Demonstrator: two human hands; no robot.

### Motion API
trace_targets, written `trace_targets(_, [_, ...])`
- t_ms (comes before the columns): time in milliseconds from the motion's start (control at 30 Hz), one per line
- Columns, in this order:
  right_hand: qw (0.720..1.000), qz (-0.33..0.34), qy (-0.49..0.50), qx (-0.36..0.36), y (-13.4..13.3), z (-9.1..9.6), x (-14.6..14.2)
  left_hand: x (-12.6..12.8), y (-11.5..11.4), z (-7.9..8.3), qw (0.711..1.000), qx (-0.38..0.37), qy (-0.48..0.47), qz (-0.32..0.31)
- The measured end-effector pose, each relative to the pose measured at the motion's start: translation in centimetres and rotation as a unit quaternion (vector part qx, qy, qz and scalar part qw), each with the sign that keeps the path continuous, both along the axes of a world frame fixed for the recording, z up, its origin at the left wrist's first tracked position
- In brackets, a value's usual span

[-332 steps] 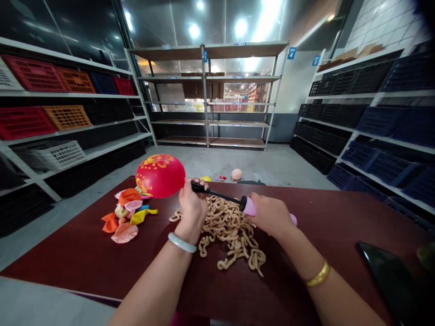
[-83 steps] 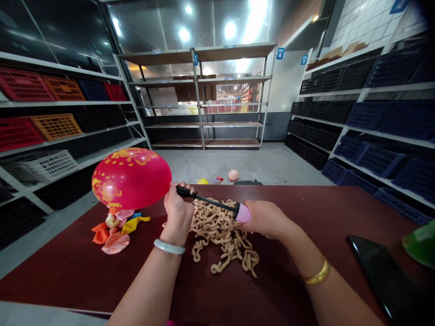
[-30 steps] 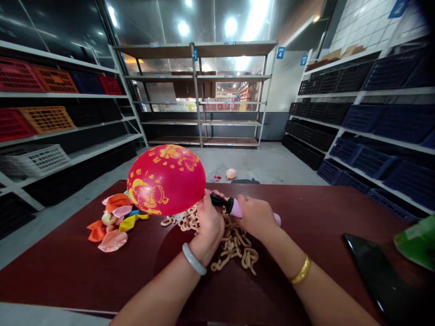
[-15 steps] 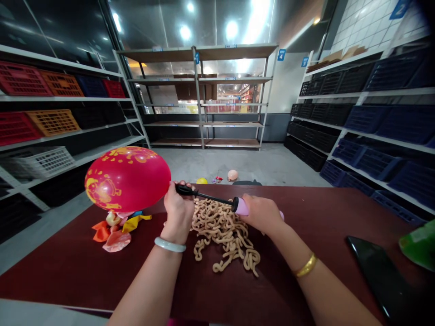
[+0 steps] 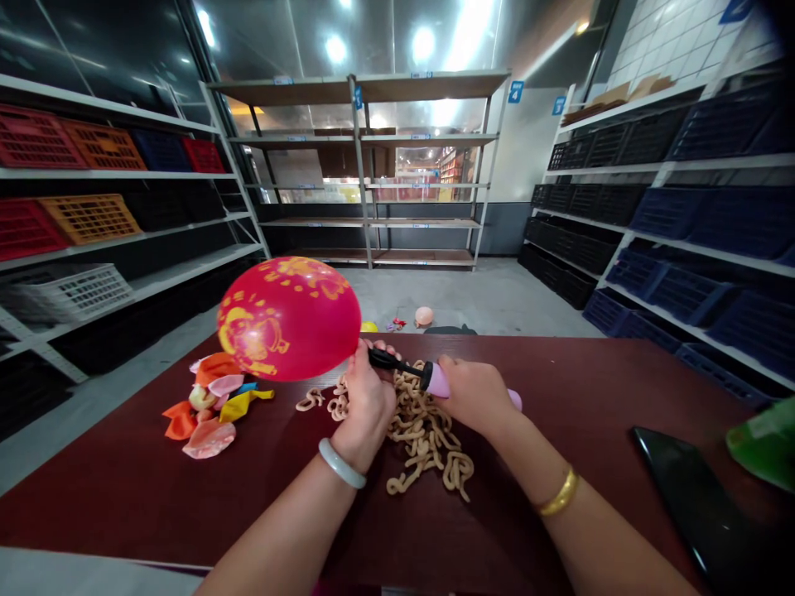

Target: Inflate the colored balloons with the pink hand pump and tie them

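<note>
A big red balloon (image 5: 289, 319) with yellow printed figures floats at the nozzle end of a hand pump (image 5: 438, 381), which has a pink body and black tip. My left hand (image 5: 368, 397) is closed around the balloon's neck where it meets the black nozzle. Wrapped around the pink pump body is my right hand (image 5: 475, 393). Only a short length of the black rod shows between the hands. Under them lies a pile of tan, curly twisted pieces (image 5: 428, 439), partly hidden by my left hand.
Uninflated balloons (image 5: 211, 422) in several colours lie on the left of the dark red table (image 5: 248, 513). A black phone (image 5: 689, 497) and a green object (image 5: 767, 447) are at the right. Shelves with crates flank the room; small balloons (image 5: 424, 316) lie on the floor beyond.
My left hand has moved right with the balloon and nozzle, toward my right hand. The exposed pump rod has become much shorter. My right hand stays about where it was.
</note>
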State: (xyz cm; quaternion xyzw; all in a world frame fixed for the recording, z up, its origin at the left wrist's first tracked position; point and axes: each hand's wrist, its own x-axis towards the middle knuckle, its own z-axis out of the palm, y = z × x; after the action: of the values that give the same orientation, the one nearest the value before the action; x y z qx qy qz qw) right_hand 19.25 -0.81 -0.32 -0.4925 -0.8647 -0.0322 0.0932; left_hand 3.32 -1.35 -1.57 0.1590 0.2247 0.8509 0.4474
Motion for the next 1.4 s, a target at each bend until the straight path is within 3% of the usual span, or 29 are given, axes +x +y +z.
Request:
trace_targets(133, [1.000,0.000,0.009,-0.005,-0.3,-0.1,-0.3,2.4,0.0,-1.3,1.000,-0.019,-0.015,-0.019])
trace_targets(333, [1.000,-0.002,0.023,-0.013,-0.3,-0.1,-0.6,2.2,-0.1,-0.9,0.999,-0.029,-0.020,-0.020])
trace_targets(500, [0.999,0.001,0.022,-0.026,0.0,0.0,-0.6,-0.2,0.1,0.1,0.999,-0.030,-0.009,-0.032])
trace_targets(733, [0.999,-0.001,0.005,-0.036,0.4,0.1,-0.2,-5.5,0.8,1.9,0.999,-0.003,-0.008,0.037])
trace_targets(900, [1.000,0.004,0.005,-0.027,0.6,0.0,0.3,-7.0,0.9,2.2,0.998,0.010,-0.009,0.058])
trace_targets(1000, [1.000,0.003,-0.002,-0.019,0.7,-0.1,0.6,-6.1,0.9,1.8,0.999,0.011,-0.008,0.052])
trace_targets(1267, [1.000,-0.002,0.013,-0.022,0.3,-0.1,0.3,0.7,0.0,-0.3,0.998,0.004,0.033,-0.045])
trace_targets(1400, [0.999,-0.012,0.014,-0.033,0.0,0.2,0.2,2.2,-0.2,-1.0,0.997,-0.006,0.019,-0.068])
